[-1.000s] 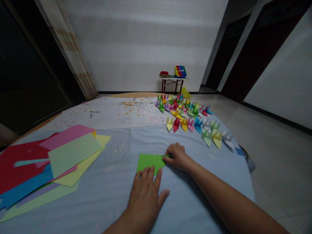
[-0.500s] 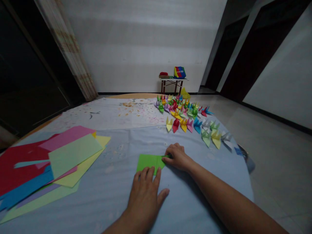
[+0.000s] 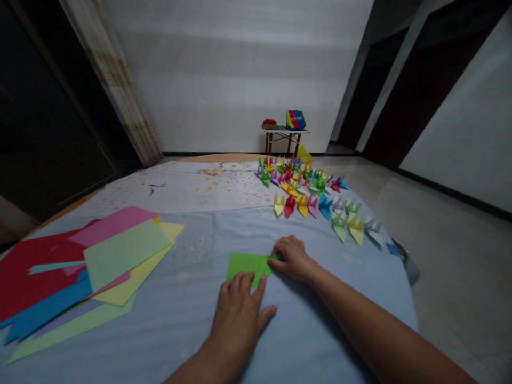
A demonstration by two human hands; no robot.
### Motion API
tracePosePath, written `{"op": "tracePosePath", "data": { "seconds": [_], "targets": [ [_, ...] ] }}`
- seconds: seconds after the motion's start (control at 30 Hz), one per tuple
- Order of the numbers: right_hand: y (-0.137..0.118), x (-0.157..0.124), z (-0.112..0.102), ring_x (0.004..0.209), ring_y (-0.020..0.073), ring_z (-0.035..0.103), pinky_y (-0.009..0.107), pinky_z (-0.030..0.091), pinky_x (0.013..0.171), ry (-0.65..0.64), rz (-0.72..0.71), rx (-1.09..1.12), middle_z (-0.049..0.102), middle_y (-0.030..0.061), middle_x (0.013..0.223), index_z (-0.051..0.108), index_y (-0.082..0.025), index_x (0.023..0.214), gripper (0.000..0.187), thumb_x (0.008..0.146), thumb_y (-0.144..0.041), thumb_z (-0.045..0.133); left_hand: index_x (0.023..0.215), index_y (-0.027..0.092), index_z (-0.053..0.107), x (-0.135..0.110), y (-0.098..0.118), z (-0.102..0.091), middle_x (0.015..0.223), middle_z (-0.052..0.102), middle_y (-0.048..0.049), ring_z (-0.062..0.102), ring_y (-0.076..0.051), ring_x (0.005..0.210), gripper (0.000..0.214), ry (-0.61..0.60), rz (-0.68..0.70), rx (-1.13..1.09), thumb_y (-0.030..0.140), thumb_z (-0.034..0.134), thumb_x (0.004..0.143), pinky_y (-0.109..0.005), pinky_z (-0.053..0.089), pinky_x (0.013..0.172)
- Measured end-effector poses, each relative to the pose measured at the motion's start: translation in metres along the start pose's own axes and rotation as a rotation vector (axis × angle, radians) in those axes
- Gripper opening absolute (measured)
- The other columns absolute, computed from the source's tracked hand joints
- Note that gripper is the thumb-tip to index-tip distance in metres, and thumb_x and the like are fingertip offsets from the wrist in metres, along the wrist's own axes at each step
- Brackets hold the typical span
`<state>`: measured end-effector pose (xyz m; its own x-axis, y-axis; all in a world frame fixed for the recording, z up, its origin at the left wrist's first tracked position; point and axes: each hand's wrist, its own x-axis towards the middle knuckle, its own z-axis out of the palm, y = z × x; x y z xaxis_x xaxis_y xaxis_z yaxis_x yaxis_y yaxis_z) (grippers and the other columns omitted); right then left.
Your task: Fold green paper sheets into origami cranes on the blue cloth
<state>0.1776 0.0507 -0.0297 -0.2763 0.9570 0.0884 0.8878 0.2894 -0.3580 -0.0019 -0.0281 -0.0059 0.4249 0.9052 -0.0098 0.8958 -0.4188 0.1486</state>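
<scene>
Closing up since the earlier frame, our left hand (image 3: 238, 322) lies flat and open, fingers together, pressing the near edge of a folded green origami sheet (image 3: 246, 266) on the blue cloth (image 3: 172, 330). Our right hand (image 3: 292, 260), fingers curled, pinches the sheet's right end. Loose coloured paper (image 3: 124, 250) lies to the left; paper cranes (image 3: 308, 197) stand ahead.

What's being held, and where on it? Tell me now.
The right hand pinches the folded green paper at its right end; the left hand only presses flat on its lower edge.
</scene>
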Motion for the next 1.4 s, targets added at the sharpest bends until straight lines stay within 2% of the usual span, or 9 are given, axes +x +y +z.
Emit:
{"op": "tracePosePath", "data": {
  "seconds": [0.13,0.23,0.6,0.77,0.93,1.0,1.1,1.27,1.4],
  "targets": [
    [-0.011,-0.009,0.003,0.109,0.0260,0.036,0.040,0.024,0.090,0.072,-0.005,-0.044,0.048,0.0105,0.119,0.047,-0.022,0.118,0.054,0.073,-0.051,0.055,0.123,0.026,0.049,0.001,-0.001,0.001,0.123,0.052,-0.0107,0.042,-0.029,0.115,0.043,0.023,0.008,-0.004,0.042,0.043,0.084,-0.049,0.028,0.096],
    [-0.016,-0.014,0.006,0.121,0.0294,0.025,0.044,0.018,0.096,0.070,0.004,-0.091,0.037,0.0130,0.133,0.036,-0.020,0.130,0.068,0.074,-0.056,0.050,0.124,0.027,0.048,0.000,-0.001,0.002,0.122,0.052,-0.0099,0.042,-0.028,0.115,0.042,0.035,0.011,-0.004,0.042,0.042,0.085,-0.048,0.028,0.096],
    [0.011,-0.011,0.006,0.124,0.0307,0.023,0.047,0.021,0.096,0.066,0.209,-0.126,0.033,0.0127,0.137,0.029,-0.019,0.135,0.071,0.076,-0.055,0.046,0.122,0.025,0.051,0.000,-0.002,0.002,0.121,0.053,-0.0104,0.042,-0.029,0.113,0.041,0.041,0.028,0.007,0.042,0.041,0.085,-0.046,0.031,0.094],
    [0.027,-0.011,0.000,0.123,0.0308,0.025,0.048,0.023,0.094,0.098,0.303,-0.151,0.035,0.0125,0.135,0.033,-0.020,0.132,0.062,0.078,-0.047,0.046,0.120,0.025,0.051,0.000,-0.003,0.002,0.118,0.053,-0.0098,0.043,-0.028,0.111,0.040,0.064,0.050,-0.007,0.042,0.040,0.085,-0.045,0.032,0.092],
    [0.015,-0.017,0.000,0.126,0.0271,0.023,0.044,0.019,0.099,0.247,0.198,-0.135,0.035,0.0107,0.136,0.034,-0.020,0.131,0.056,0.081,-0.043,0.044,0.118,0.024,0.053,0.000,-0.002,0.001,0.114,0.055,-0.0103,0.045,-0.027,0.108,0.039,0.068,0.043,0.004,0.042,0.042,0.085,-0.044,0.033,0.090],
    [0.002,-0.019,0.003,0.127,0.0283,0.020,0.045,0.016,0.100,0.228,0.116,-0.116,0.032,0.0107,0.138,0.033,-0.021,0.132,0.065,0.078,-0.053,0.046,0.118,0.024,0.053,0.001,-0.002,0.001,0.115,0.055,-0.0106,0.045,-0.028,0.109,0.039,0.070,0.045,0.013,0.041,0.042,0.084,-0.044,0.033,0.090],
    [-0.010,-0.019,0.007,0.128,0.0304,0.017,0.046,0.014,0.100,0.106,0.069,-0.103,0.030,0.0107,0.139,0.033,-0.022,0.133,0.075,0.071,-0.061,0.051,0.120,0.024,0.051,0.002,-0.002,0.001,0.116,0.055,-0.0108,0.045,-0.028,0.110,0.041,0.067,0.049,0.023,0.041,0.042,0.084,-0.045,0.032,0.091],
    [0.005,-0.015,0.003,0.129,0.0310,0.016,0.047,0.016,0.099,0.008,0.205,-0.100,0.030,0.0108,0.139,0.035,-0.024,0.131,0.071,0.072,-0.059,0.051,0.121,0.020,0.052,-0.003,0.001,-0.009,0.125,0.052,-0.0125,0.044,-0.029,0.115,0.045,-0.018,0.048,0.035,0.043,0.044,0.083,-0.046,0.031,0.095],
    [0.016,-0.011,0.000,0.128,0.0299,0.017,0.047,0.018,0.098,-0.026,0.219,-0.103,0.029,0.0106,0.140,0.035,-0.024,0.131,0.069,0.073,-0.056,0.051,0.119,0.014,0.053,-0.008,0.005,-0.018,0.128,0.049,-0.0166,0.042,-0.032,0.118,0.049,-0.116,0.022,0.052,0.045,0.046,0.081,-0.047,0.033,0.095]
  ]
}}
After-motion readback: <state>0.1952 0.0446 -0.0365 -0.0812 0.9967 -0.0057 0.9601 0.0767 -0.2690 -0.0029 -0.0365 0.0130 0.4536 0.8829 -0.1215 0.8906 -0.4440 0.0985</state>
